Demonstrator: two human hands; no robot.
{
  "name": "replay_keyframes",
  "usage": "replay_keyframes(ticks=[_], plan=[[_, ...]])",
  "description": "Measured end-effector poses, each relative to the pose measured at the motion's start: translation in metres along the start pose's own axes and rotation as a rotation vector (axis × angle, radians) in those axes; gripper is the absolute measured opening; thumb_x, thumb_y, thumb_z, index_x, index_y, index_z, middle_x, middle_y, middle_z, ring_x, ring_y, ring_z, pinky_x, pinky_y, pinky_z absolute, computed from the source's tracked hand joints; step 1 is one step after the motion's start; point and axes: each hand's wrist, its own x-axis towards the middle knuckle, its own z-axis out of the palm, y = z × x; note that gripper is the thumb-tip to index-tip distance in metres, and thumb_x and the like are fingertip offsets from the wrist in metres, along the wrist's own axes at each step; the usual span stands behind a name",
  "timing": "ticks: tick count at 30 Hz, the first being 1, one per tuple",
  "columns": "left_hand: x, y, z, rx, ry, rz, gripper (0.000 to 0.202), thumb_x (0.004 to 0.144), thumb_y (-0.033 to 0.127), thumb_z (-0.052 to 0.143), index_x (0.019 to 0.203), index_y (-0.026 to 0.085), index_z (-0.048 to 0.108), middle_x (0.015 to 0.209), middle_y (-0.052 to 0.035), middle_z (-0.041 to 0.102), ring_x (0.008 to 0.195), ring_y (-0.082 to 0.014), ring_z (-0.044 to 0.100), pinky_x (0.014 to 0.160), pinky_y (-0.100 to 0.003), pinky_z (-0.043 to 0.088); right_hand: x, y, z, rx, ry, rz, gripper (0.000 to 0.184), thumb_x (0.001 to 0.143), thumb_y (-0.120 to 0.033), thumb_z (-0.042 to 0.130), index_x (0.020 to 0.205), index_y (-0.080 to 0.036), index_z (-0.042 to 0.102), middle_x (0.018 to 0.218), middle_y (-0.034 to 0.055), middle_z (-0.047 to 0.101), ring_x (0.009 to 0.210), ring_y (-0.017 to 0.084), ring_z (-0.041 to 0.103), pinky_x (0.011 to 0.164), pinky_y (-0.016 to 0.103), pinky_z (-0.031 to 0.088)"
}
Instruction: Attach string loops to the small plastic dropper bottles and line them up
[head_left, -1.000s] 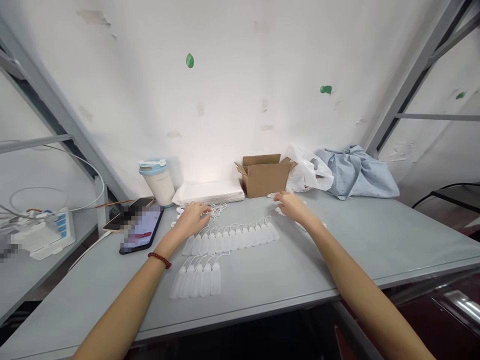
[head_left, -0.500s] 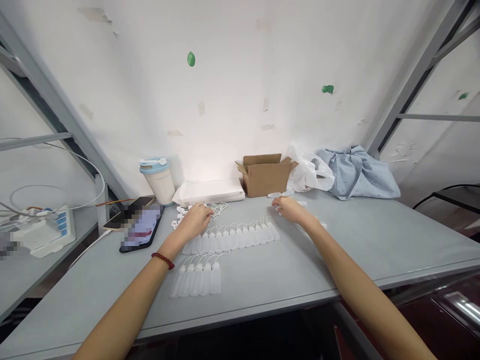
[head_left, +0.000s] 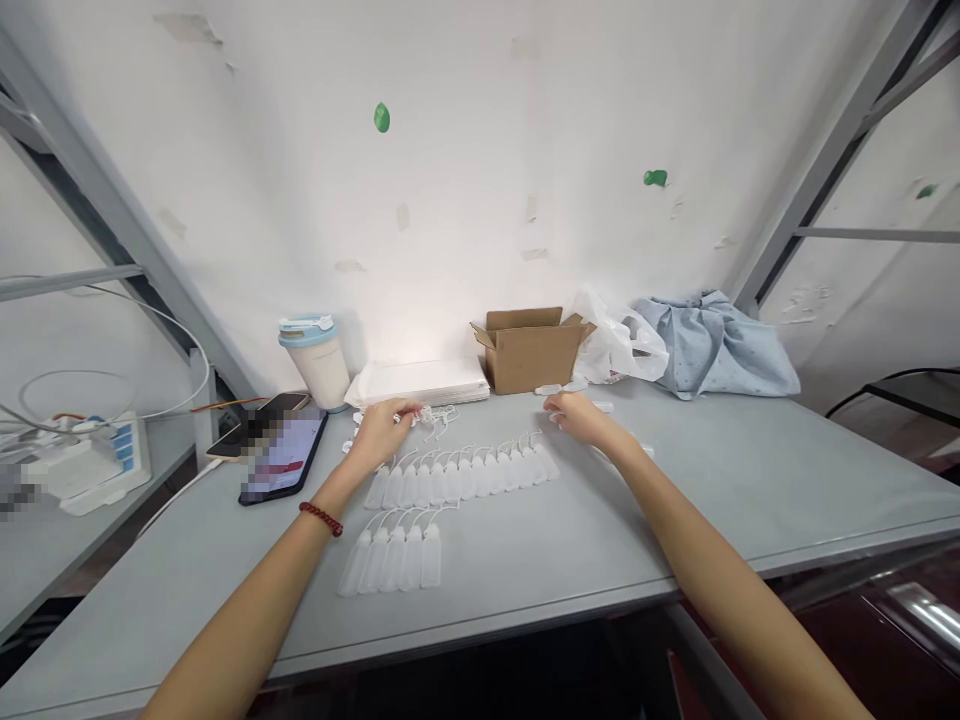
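At the back left of the table, my left hand (head_left: 381, 432) reaches into a pile of white looped cords (head_left: 439, 418). Its fingers are pinched at the pile, with a bit of white cord showing beneath them. My right hand (head_left: 576, 415) is in front of the cardboard box, fingers bent together; something pale shows at the fingertips, but its shape is mostly covered. Between the hands lies a long row of translucent plastic tags (head_left: 469, 475), each with a white cord loop at its top. A shorter row of the same tags (head_left: 401, 558) lies nearer the front edge.
A cardboard box (head_left: 534, 358), a white paper stack (head_left: 420, 382) and a lidded cup (head_left: 319, 365) stand along the wall. Loose translucent pieces (head_left: 551, 389) lie by the box. Two phones (head_left: 289, 455) are at left; a plastic bag (head_left: 619, 345) and blue cloth (head_left: 716, 350) are at right.
My left hand has shifted slightly back and left over the cord pile, and some cords there have moved. My right hand stays almost where it was.
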Motion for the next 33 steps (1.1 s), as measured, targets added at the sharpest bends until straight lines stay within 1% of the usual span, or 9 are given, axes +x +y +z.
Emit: replay_keyframes(ticks=[3,6,10,13,18,22,25,28,33], plan=[[0.000,0.001,0.000,-0.089,0.030,-0.055,0.029,0.075,0.030,0.048,0.088,0.015,0.070,0.088,-0.0068,0.073,0.078,-0.0216,0.064,0.073,-0.032,0.048,0.001,0.001,0.001,0.022,0.006,-0.008,0.028,0.078,-0.003,0.047,0.101,-0.010,0.062,0.104,0.0142,0.065,0.095,0.021,0.059,0.073,0.023,0.040],[0.000,0.001,0.001,-0.144,0.061,-0.068,0.029,0.074,0.035,0.051,0.085,0.016,0.070,0.085,-0.0060,0.073,0.077,-0.0214,0.064,0.072,-0.031,0.048,0.001,0.001,0.002,0.040,0.017,-0.016,0.029,0.077,-0.001,0.046,0.099,-0.010,0.062,0.103,0.0140,0.065,0.094,0.021,0.059,0.073,0.022,0.041],[0.000,-0.001,0.003,-0.173,0.103,-0.081,0.030,0.074,0.037,0.052,0.086,0.016,0.071,0.087,-0.0060,0.073,0.079,-0.0212,0.064,0.074,-0.031,0.048,0.002,0.002,0.002,0.039,0.039,-0.018,0.029,0.077,-0.001,0.046,0.098,-0.010,0.063,0.103,0.0144,0.064,0.092,0.021,0.059,0.071,0.023,0.041],[0.000,-0.002,0.004,-0.178,0.127,-0.092,0.031,0.076,0.037,0.051,0.089,0.017,0.070,0.088,-0.0054,0.073,0.076,-0.0199,0.064,0.071,-0.030,0.049,0.003,0.005,0.003,0.022,0.050,-0.019,0.033,0.074,0.001,0.046,0.099,-0.011,0.063,0.105,0.0143,0.063,0.092,0.021,0.058,0.073,0.024,0.040],[-0.001,-0.003,0.009,-0.138,0.089,-0.039,0.025,0.075,0.032,0.052,0.085,0.018,0.071,0.089,-0.0050,0.073,0.080,-0.0204,0.064,0.074,-0.031,0.049,0.005,0.011,0.006,-0.012,0.026,0.020,0.045,0.066,0.008,0.044,0.101,-0.011,0.064,0.103,0.0139,0.064,0.089,0.021,0.059,0.069,0.023,0.038],[-0.001,-0.003,0.009,-0.126,0.084,-0.026,0.025,0.075,0.031,0.051,0.085,0.018,0.071,0.092,-0.0057,0.073,0.083,-0.0215,0.064,0.077,-0.033,0.049,0.004,0.011,0.006,-0.021,0.001,0.041,0.048,0.064,0.010,0.042,0.102,-0.012,0.063,0.103,0.0132,0.064,0.090,0.021,0.059,0.066,0.022,0.037],[-0.001,-0.003,0.007,-0.119,0.097,-0.025,0.027,0.076,0.032,0.049,0.086,0.017,0.070,0.094,-0.0064,0.072,0.085,-0.0220,0.063,0.078,-0.034,0.048,0.003,0.010,0.005,-0.020,-0.004,0.066,0.049,0.065,0.009,0.043,0.104,-0.013,0.063,0.105,0.0128,0.064,0.090,0.021,0.059,0.064,0.022,0.036],[0.000,-0.004,0.007,-0.116,0.084,-0.024,0.025,0.075,0.031,0.051,0.083,0.018,0.070,0.090,-0.0059,0.073,0.082,-0.0221,0.064,0.077,-0.034,0.049,0.002,0.008,0.004,-0.020,-0.004,0.081,0.048,0.066,0.007,0.044,0.104,-0.014,0.062,0.106,0.0121,0.064,0.089,0.021,0.059,0.063,0.022,0.036],[-0.001,0.000,0.007,-0.130,0.089,-0.008,0.025,0.076,0.034,0.051,0.085,0.019,0.069,0.090,-0.0061,0.071,0.081,-0.0201,0.062,0.073,-0.032,0.049,0.000,0.005,0.003,-0.015,0.010,0.076,0.042,0.069,0.006,0.044,0.101,-0.013,0.063,0.103,0.0138,0.065,0.091,0.023,0.059,0.063,0.023,0.036]])
